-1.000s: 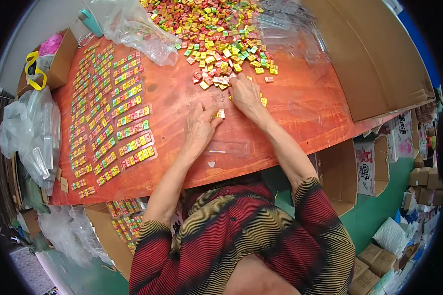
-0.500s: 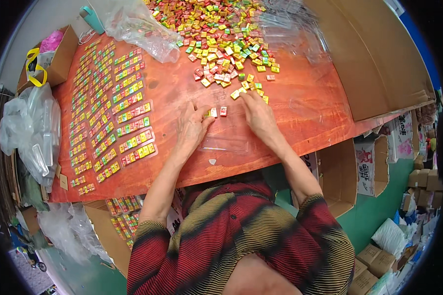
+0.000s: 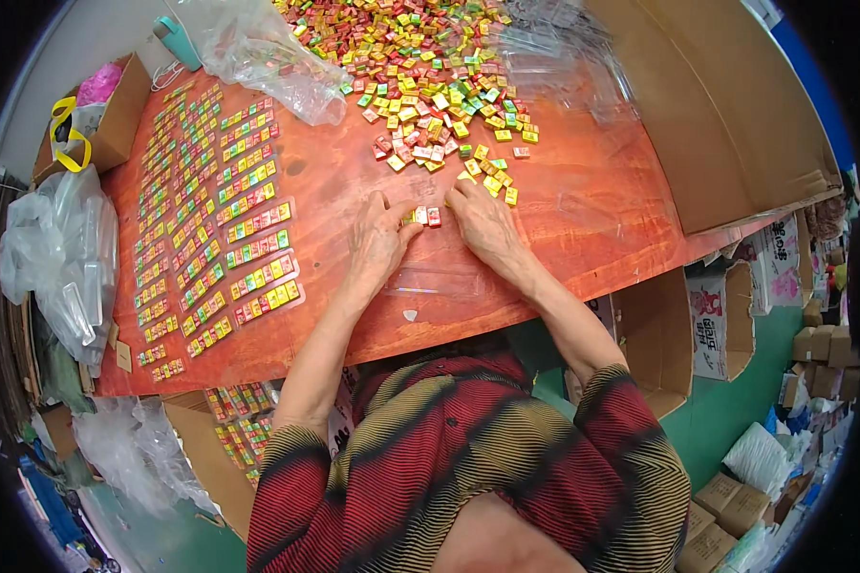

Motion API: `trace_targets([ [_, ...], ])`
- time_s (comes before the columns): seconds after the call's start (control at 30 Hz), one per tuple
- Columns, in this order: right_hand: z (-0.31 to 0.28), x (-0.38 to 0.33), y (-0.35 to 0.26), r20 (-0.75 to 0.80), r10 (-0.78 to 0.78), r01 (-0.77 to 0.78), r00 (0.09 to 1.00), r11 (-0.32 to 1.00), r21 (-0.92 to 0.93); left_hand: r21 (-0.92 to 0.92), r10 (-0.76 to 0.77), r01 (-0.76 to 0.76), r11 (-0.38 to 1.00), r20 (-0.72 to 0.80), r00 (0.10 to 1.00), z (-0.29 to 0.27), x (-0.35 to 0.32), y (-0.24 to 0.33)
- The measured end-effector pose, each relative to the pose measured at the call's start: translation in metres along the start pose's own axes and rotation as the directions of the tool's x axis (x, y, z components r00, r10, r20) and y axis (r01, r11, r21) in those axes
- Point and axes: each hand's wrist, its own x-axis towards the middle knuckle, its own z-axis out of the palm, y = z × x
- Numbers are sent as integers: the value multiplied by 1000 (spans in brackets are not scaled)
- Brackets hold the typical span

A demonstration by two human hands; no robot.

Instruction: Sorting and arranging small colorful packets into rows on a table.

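Left hand [image 3: 377, 237] in pinch on small rectangular boxes [image 3: 422, 216], right hand [image 3: 483, 222] curled, grip unclear, grainy red tabletop [image 3: 583, 177] beneath.

Red, yellow, green small boxes [image 3: 416, 95]

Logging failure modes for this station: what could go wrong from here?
1. The short row of small boxes sits right at the left hand; a nudge might skew it.
2. The clear plastic tray lies on the near side of the hands and hardly shows against the red table, so it could get bumped.
3. Loose yellow boxes lie close to the right hand, which could scatter them.
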Motion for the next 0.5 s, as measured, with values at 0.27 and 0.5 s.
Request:
trace_targets([
  [0.27, -8, -8, -12, -37, -5, 11, 999, 984, 175, -93, 55, -35, 995, 224, 973, -14, 2, -7],
  [0.5, -8, 0, -5, 278, 42, -50, 960, 999, 21, -134, 74, -38, 990, 274, 959, -10, 10, -2],
])
